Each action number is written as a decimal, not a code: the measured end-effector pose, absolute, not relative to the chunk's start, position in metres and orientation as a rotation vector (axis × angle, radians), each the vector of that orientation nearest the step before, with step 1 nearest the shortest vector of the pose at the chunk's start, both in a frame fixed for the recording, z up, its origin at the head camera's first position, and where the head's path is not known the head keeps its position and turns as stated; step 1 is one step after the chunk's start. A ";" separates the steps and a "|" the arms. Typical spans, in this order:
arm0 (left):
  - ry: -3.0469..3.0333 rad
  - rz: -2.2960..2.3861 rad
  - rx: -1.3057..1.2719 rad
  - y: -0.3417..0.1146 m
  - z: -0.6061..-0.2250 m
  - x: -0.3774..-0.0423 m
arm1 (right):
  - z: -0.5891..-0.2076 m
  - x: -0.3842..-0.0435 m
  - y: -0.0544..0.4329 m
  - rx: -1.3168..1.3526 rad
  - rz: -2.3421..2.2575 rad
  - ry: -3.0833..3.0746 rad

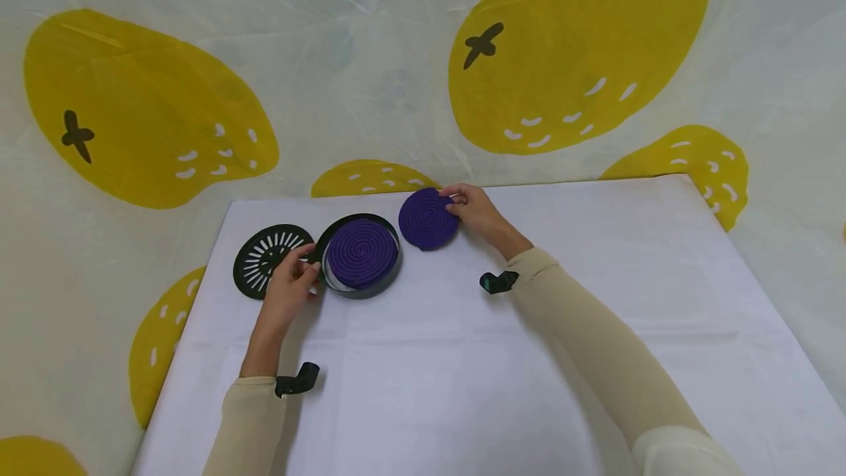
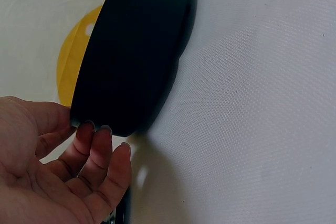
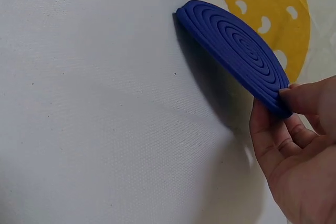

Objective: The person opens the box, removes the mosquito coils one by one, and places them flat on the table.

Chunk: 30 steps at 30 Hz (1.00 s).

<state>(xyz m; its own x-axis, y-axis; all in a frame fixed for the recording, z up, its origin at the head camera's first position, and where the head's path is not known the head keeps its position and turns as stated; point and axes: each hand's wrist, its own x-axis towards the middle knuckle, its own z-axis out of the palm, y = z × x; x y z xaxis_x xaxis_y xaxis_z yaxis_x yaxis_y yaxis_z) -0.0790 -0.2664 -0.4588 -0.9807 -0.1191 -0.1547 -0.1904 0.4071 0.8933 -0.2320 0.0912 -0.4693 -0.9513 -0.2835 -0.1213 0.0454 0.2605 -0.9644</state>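
Observation:
My right hand [image 1: 477,213] pinches the edge of a flat purple mosquito coil [image 1: 428,220] between thumb and fingers. In the right wrist view the coil [image 3: 239,51] is tilted, its near edge raised over the white cloth. To its left stands a round dark tin [image 1: 390,283] with more purple spiral coil [image 1: 362,253] inside, up to the rim. My left hand [image 1: 288,282] grips the tin's left side; in the left wrist view its fingertips [image 2: 105,132] are at the tin's edge. A dark slotted round lid [image 1: 246,270] lies left of the tin, partly hidden behind that hand.
A white cloth covers the table [image 1: 423,373]; its far edge runs close behind the tin and coil. Behind it hangs a pale sheet [image 1: 370,72] with large yellow fruit shapes. A small black camera [image 1: 299,380] sits on the left wrist, another [image 1: 499,283] on the right.

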 end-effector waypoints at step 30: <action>2.545 1.629 -0.313 -0.251 -0.425 -0.071 | -0.457 -0.228 0.084 -0.270 -1.477 2.599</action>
